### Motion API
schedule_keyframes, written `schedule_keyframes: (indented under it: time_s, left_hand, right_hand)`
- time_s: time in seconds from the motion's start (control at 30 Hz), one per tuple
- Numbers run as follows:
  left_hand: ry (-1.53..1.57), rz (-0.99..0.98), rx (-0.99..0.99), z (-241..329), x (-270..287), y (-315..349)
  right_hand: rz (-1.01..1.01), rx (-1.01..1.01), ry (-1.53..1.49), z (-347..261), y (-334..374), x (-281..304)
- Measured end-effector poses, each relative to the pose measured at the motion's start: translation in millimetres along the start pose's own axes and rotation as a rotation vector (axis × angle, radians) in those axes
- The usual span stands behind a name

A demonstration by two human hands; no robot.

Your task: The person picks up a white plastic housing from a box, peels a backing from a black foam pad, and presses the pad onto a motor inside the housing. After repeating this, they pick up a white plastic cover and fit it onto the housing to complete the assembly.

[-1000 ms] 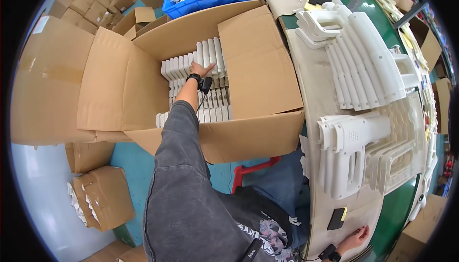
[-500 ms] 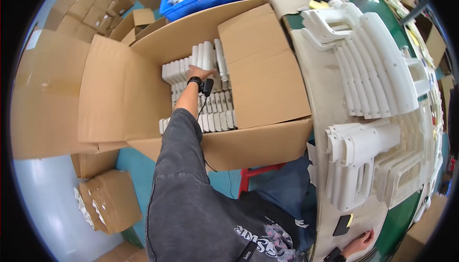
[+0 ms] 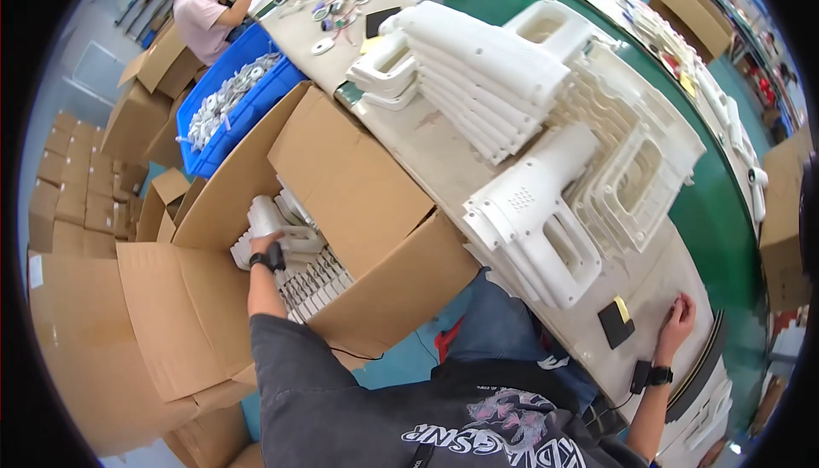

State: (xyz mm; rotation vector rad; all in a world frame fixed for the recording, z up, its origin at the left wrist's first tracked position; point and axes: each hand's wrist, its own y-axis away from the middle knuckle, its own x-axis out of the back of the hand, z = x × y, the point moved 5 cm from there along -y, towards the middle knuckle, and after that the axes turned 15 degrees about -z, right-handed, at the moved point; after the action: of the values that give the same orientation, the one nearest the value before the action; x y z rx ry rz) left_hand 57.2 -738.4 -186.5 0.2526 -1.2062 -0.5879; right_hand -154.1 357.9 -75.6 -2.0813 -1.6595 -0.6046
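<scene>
My left hand (image 3: 266, 249) reaches into a large open cardboard box (image 3: 397, 284) on the left. Its fingers are closed on a white plastic housing (image 3: 271, 219) with a looped handle, which lies tilted over rows of similar white parts (image 3: 311, 284). The fingertips are partly hidden. At the lower right, my right hand (image 3: 678, 321) is over the worktable, its fingers loosely bent and nothing in them. A black pad with a yellow strip (image 3: 616, 325) lies beside it.
White housings (image 3: 529, 220) and nested frame-like shells (image 3: 631, 178) are stacked on the table (image 3: 392, 148). A blue bin (image 3: 223, 131) of small parts stands beyond the box. Another person (image 3: 209, 11) works at the far left. Stacked cartons (image 3: 77, 186) line the left.
My view has swung toward the right, bringing the other person into sight. The white housing at my left hand now shows tilted, its handle visible. More of my right forearm has come into view.
</scene>
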Motion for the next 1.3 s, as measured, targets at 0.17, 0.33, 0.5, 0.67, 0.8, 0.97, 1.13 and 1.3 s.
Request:
schedule_keyframes:
  time_s: [0.17, 0.33, 0.5, 0.67, 0.8, 0.97, 1.13, 1.3]
  left_hand:
    - [0.717, -0.353, -0.046, -33.7, 14.7, 61.6]
    - [0.98, -0.522, -0.39, 19.1, 93.2, 177.3]
    - [0.871, -0.477, -0.598, 78.6, 165.4, 335.0]
    - [0.705, -0.871, -0.855, 205.8, 76.2, 428.6]
    - [0.425, -1.117, -0.925, 308.5, 1.7, 516.0]
    - [0.36, -1.345, -0.914, 350.7, -42.0, 522.0]
    - [0.354, -1.475, -0.977, 392.6, -80.3, 530.8]
    - [0.362, -1.471, -0.943, 408.4, -92.8, 520.1]
  right_hand:
    - [-0.002, -0.005, -0.078, -27.8, 6.0, -1.5]
    - [0.095, -0.032, -0.264, -46.0, 12.7, 30.0]
    - [-0.239, 0.278, -0.394, -234.1, 48.1, -43.0]
    - [-1.194, 0.272, -0.93, -327.5, 116.5, -159.0]
    - [-1.238, 0.139, -1.098, -336.4, 141.9, -172.6]
    - [-0.967, -0.068, -1.069, -323.8, 129.5, -148.5]
    - [-0.697, -0.178, -1.128, -319.7, 111.1, -148.5]
    - [-0.655, -0.182, -1.102, -315.2, 98.4, -152.9]
